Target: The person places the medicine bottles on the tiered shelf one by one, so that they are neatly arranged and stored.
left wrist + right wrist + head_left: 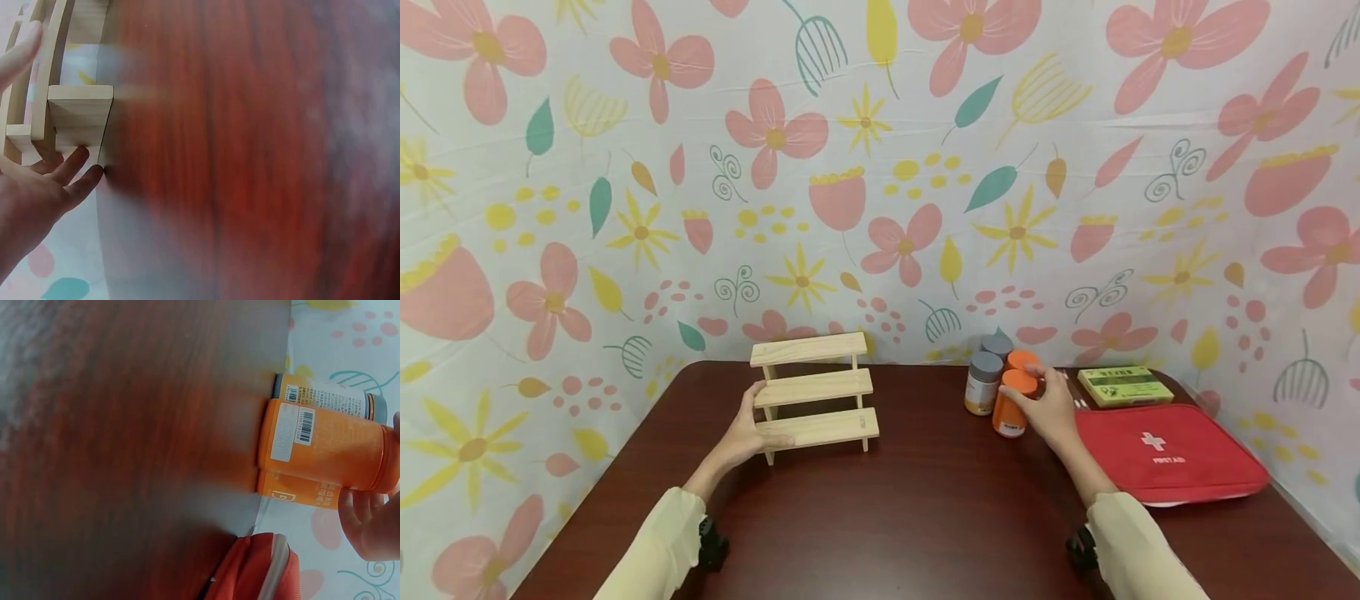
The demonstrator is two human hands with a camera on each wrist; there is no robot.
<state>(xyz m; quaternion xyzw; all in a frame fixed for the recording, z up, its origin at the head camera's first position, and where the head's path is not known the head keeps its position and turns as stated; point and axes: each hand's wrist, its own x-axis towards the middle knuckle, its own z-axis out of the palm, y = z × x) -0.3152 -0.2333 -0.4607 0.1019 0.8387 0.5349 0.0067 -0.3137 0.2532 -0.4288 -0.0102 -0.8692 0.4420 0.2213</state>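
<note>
Three-tier wooden shelf point(820, 385) stands upright at the back left of the dark wood table point(895, 517), already assembled, its three steps bearing no bottle. The left hand point(748, 432) holds its left end, thumb along the lowest step and fingers bent round the side. Well apart to the right, the right hand point(1054, 414) pinches the front orange bottle point(1008, 417) by its cap; that bottle is upright, and its base appears to be on the table, so it looks gripped but not lifted. Just behind it stands the rear orange bottle point(1022, 360), partly hidden by the fingers. Beside these are the front grey-capped bottle point(982, 393) and, behind it, the rear grey-capped bottle point(997, 345). All four form one close cluster, so the work seems to be at an early stage: both grips are made, while no bottle is set apart from its group. Farther right, the red first-aid bag point(1172, 467) lies flat and looks closed, with a yellow-green box point(1124, 387) behind it, neither touched by a hand. Beyond everything hangs a flower-patterned cloth point(906, 247)
</note>
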